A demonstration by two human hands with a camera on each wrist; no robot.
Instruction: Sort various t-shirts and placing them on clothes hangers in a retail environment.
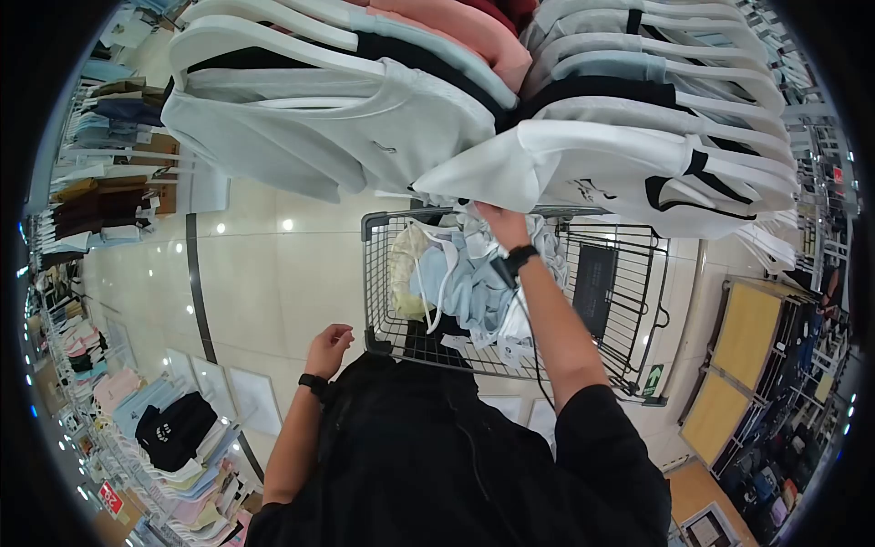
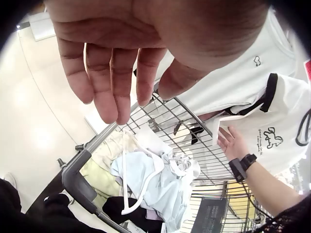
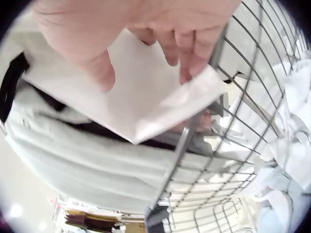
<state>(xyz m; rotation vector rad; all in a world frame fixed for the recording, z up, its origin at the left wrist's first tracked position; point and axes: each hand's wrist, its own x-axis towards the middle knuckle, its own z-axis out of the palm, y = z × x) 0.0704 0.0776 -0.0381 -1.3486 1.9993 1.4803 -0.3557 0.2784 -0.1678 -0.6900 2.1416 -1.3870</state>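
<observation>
My right hand (image 1: pixel 507 228) reaches up over the shopping cart (image 1: pixel 367 283) to the sleeve (image 3: pixel 141 92) of a white T-shirt (image 1: pixel 606 150) with black trim and a small printed horse, hanging on a rack. Its fingers touch the sleeve near the hem, thumb spread apart from them in the right wrist view. My left hand (image 1: pixel 328 350) hangs loosely beside the cart's left corner, holding nothing; its fingers (image 2: pixel 99 82) are relaxed in the left wrist view. In the cart lie rumpled light blue clothes (image 1: pixel 469 287), a pale yellow garment (image 1: pixel 401 269) and a white hanger (image 1: pixel 447 278).
A pale grey shirt (image 1: pixel 355 132) hangs left of the white T-shirt, with several more garments behind. Folded clothes (image 1: pixel 150 401) are at lower left, hanging clothes (image 1: pixel 105 201) at far left. Wooden panels (image 1: pixel 747 319) stand at right. Glossy tile floor (image 1: pixel 273 264) lies left of the cart.
</observation>
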